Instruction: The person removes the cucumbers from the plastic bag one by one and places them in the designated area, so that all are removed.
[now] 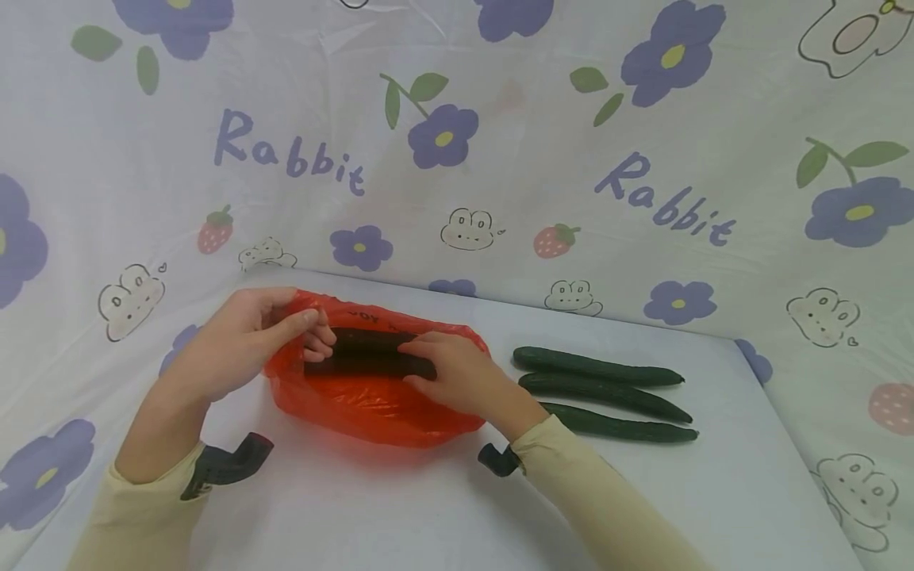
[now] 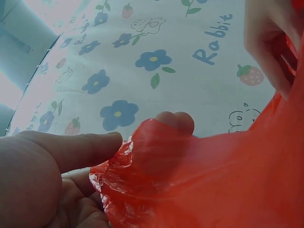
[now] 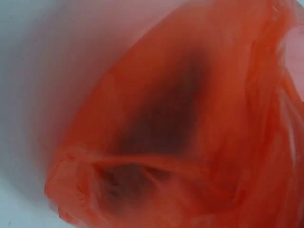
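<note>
A red plastic bag (image 1: 371, 408) lies with its mouth spread, and two long dark cucumbers (image 1: 367, 366) show side by side inside it. At the bag's left edge my left hand (image 1: 246, 337) pinches the film; the left wrist view has the thumb on the crinkled rim (image 2: 118, 164), with fingertips behind the red film. My right hand (image 1: 460, 373) reaches in from the right and grips the right end of the nearer cucumber between thumb and fingers. Through the film in the right wrist view, a dark blurred shape (image 3: 164, 118) shows.
To the right of the bag, three green cucumbers (image 1: 607, 395) lie roughly parallel on the white table (image 1: 400, 515). A white cloth (image 1: 500, 174) printed with flowers, rabbits and strawberries hangs behind. Dark wrist bands (image 1: 232, 464) sit on the sleeves.
</note>
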`<control>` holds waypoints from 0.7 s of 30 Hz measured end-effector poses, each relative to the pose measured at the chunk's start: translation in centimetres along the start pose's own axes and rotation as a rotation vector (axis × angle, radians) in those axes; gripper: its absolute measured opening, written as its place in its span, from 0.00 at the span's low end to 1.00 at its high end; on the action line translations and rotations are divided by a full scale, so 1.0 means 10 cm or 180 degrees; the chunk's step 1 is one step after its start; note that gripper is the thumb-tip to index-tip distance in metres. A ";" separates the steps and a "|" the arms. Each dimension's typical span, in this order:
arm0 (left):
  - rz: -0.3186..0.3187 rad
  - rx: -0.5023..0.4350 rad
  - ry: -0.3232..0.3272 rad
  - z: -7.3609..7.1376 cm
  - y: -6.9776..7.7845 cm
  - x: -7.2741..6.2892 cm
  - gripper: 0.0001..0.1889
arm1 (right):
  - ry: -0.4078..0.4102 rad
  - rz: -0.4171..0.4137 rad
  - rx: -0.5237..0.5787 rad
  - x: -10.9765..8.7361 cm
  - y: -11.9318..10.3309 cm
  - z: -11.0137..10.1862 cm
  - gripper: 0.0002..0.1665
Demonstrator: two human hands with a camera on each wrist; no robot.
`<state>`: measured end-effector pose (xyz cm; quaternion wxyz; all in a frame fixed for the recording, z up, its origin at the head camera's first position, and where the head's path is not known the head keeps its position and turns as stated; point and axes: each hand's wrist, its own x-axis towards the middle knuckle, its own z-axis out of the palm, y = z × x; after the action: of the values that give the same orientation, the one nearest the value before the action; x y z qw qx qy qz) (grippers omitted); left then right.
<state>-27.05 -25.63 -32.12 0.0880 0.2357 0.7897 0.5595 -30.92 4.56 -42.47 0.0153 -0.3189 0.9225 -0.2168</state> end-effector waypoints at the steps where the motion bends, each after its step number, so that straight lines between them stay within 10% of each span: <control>1: 0.0004 0.0001 -0.0002 0.00 0.00 0.00 0.11 | -0.0008 0.0024 0.0001 0.01 0.00 0.01 0.33; 21: 0.0001 0.0080 -0.0010 0.00 -0.02 -0.01 0.10 | -0.0236 0.0433 -0.0066 0.09 0.03 0.09 0.53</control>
<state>-27.03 -25.67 -32.30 0.0862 0.2379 0.7965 0.5491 -31.65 3.84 -43.29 0.0607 -0.2634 0.9431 -0.1937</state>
